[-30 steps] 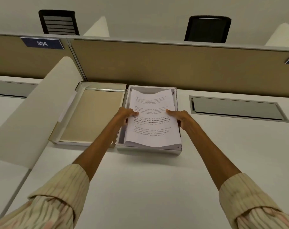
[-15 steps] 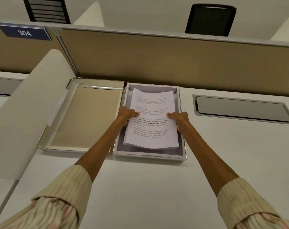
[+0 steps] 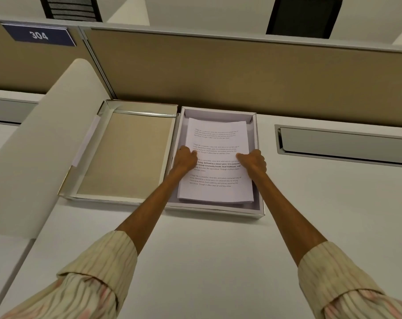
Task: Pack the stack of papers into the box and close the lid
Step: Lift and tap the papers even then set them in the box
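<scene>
While both arms reach forward over the white desk [image 3: 195, 261], the stack of papers [image 3: 216, 162] lies inside the open box [image 3: 259, 203], its printed top sheet facing up and a margin of the box's pale floor showing around it. The left hand [image 3: 185, 158] grips the stack's left edge about midway along, thumb on the top sheet, and the right hand [image 3: 253, 160] grips the right edge opposite it in the same way, so the two hands are apart with the paper clamped between them (whether the stack's underside rests fully on the box floor cannot be told). Just beside the box on its left, touching along the shared side, the lid [image 3: 126, 155] lies open and flat, its tan inner face up. Box and lid sit against the tan partition [image 3: 218, 72], which carries a blue plate reading 304 [image 3: 39, 35]. Striped sleeves [image 3: 92, 277] are pushed up the forearms.
</scene>
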`<state>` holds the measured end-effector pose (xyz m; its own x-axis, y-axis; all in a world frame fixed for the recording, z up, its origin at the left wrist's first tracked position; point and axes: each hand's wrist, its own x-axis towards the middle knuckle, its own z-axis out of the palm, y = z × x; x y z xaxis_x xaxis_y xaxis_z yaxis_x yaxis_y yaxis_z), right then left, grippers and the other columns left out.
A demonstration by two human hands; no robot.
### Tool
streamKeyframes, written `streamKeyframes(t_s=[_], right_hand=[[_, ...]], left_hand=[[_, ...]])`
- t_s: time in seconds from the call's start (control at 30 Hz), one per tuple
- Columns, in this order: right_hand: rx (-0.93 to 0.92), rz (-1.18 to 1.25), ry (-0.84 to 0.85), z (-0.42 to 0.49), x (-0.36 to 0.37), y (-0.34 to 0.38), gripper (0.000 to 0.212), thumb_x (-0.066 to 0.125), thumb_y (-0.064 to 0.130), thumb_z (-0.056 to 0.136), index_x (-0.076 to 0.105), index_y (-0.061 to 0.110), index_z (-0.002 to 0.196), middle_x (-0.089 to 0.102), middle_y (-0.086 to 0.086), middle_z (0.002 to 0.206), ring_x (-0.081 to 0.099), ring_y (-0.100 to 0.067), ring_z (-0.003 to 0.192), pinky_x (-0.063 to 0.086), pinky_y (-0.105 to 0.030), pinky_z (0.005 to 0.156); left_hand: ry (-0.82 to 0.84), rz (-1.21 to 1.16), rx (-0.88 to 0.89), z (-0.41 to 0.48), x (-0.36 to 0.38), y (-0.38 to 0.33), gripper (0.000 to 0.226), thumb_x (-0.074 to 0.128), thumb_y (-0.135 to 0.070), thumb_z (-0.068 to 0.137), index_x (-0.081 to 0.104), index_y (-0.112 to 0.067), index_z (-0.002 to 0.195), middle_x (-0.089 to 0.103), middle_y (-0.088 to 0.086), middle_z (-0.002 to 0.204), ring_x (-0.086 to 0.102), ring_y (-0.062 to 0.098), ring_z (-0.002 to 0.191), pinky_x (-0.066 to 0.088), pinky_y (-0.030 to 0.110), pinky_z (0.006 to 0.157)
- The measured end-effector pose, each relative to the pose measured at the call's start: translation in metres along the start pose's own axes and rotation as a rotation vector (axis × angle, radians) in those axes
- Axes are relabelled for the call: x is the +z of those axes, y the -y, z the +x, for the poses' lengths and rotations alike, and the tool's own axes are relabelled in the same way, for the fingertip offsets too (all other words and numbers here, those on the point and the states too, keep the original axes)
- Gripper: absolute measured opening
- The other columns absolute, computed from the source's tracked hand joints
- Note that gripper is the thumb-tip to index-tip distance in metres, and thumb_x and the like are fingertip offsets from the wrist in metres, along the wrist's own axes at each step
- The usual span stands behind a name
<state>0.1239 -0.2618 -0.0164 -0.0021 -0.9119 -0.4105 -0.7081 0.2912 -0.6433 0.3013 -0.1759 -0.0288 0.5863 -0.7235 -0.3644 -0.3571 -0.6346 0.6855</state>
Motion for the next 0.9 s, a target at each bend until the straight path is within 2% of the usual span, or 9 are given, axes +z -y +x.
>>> streamKeyframes(t_s=[0.13, 0.2, 0.27, 0.4, 0.5, 0.57, 0.7, 0.9], right_hand=[[-0.025, -0.032, 0.011, -0.001, -0.002, 0.0, 0.039, 0.06, 0.033, 0.093, 0.055, 0.003, 0.118, 0.065, -0.014, 0.12, 0.064, -0.032, 0.106, 0.051, -0.037, 0.087], [-0.033, -0.021, 0.045, 0.001, -0.004, 0.0, 0.038, 0.06, 0.035, 0.092, 0.055, 0.005, 0.115, 0.066, -0.013, 0.118, 0.065, -0.031, 0.103, 0.052, -0.037, 0.088], [-0.027, -0.004, 0.087, 0.005, -0.009, 0.002, 0.041, 0.06, 0.039, 0.091, 0.054, 0.007, 0.116, 0.065, -0.012, 0.117, 0.065, -0.031, 0.102, 0.053, -0.038, 0.089], [-0.039, -0.047, 0.09, 0.007, -0.011, 0.006, 0.038, 0.063, 0.035, 0.09, 0.056, 0.006, 0.112, 0.065, -0.013, 0.114, 0.059, -0.025, 0.087, 0.05, -0.032, 0.078], [-0.088, -0.101, 0.032, 0.004, -0.006, 0.002, 0.024, 0.067, 0.027, 0.089, 0.054, 0.008, 0.096, 0.067, -0.015, 0.112, 0.066, -0.03, 0.094, 0.048, -0.031, 0.073], [-0.113, -0.133, -0.008, 0.0, -0.003, -0.001, 0.022, 0.067, 0.024, 0.088, 0.052, 0.009, 0.091, 0.068, -0.017, 0.111, 0.067, -0.032, 0.097, 0.046, -0.03, 0.071], [-0.166, -0.165, -0.072, -0.009, 0.003, -0.005, 0.028, 0.068, 0.022, 0.087, 0.062, 0.001, 0.104, 0.069, -0.016, 0.108, 0.068, -0.032, 0.095, 0.045, -0.029, 0.067], [-0.212, -0.189, -0.082, -0.018, -0.001, -0.009, 0.028, 0.067, 0.024, 0.089, 0.063, 0.001, 0.104, 0.07, -0.016, 0.106, 0.068, -0.031, 0.093, 0.044, -0.028, 0.065]], left_hand=[[0.01, 0.007, -0.006, 0.0, 0.002, 0.001, 0.044, 0.036, -0.014, 0.104, 0.032, 0.013, 0.138, 0.041, 0.03, 0.143, 0.048, 0.04, 0.13, 0.043, 0.045, 0.107], [0.013, -0.05, -0.012, -0.002, 0.002, 0.0, 0.048, 0.034, -0.018, 0.105, 0.028, 0.012, 0.142, 0.04, 0.028, 0.145, 0.046, 0.038, 0.132, 0.041, 0.042, 0.107], [-0.016, -0.115, -0.012, -0.003, 0.001, -0.002, 0.051, 0.031, -0.023, 0.106, 0.025, 0.01, 0.145, 0.043, 0.025, 0.145, 0.047, 0.037, 0.132, 0.042, 0.036, 0.1], [-0.049, -0.071, 0.003, 0.002, -0.008, 0.006, 0.042, 0.039, -0.02, 0.103, 0.045, 0.011, 0.131, 0.055, 0.028, 0.133, 0.055, 0.039, 0.122, 0.046, 0.036, 0.091], [-0.029, 0.008, 0.05, 0.005, -0.01, 0.018, 0.032, 0.053, -0.011, 0.095, 0.052, 0.011, 0.118, 0.061, 0.028, 0.124, 0.061, 0.039, 0.113, 0.053, 0.042, 0.09], [-0.027, 0.044, 0.104, 0.001, -0.007, 0.022, 0.031, 0.056, -0.009, 0.093, 0.055, 0.011, 0.118, 0.063, 0.026, 0.124, 0.062, 0.039, 0.113, 0.055, 0.046, 0.094], [-0.067, 0.051, 0.159, -0.008, -0.003, 0.022, 0.032, 0.053, -0.007, 0.094, 0.057, 0.009, 0.122, 0.063, 0.024, 0.127, 0.062, 0.037, 0.114, 0.055, 0.043, 0.095], [-0.087, 0.077, 0.176, -0.018, -0.007, 0.019, 0.032, 0.055, -0.009, 0.095, 0.056, 0.008, 0.121, 0.061, 0.024, 0.128, 0.061, 0.037, 0.115, 0.053, 0.04, 0.093]])
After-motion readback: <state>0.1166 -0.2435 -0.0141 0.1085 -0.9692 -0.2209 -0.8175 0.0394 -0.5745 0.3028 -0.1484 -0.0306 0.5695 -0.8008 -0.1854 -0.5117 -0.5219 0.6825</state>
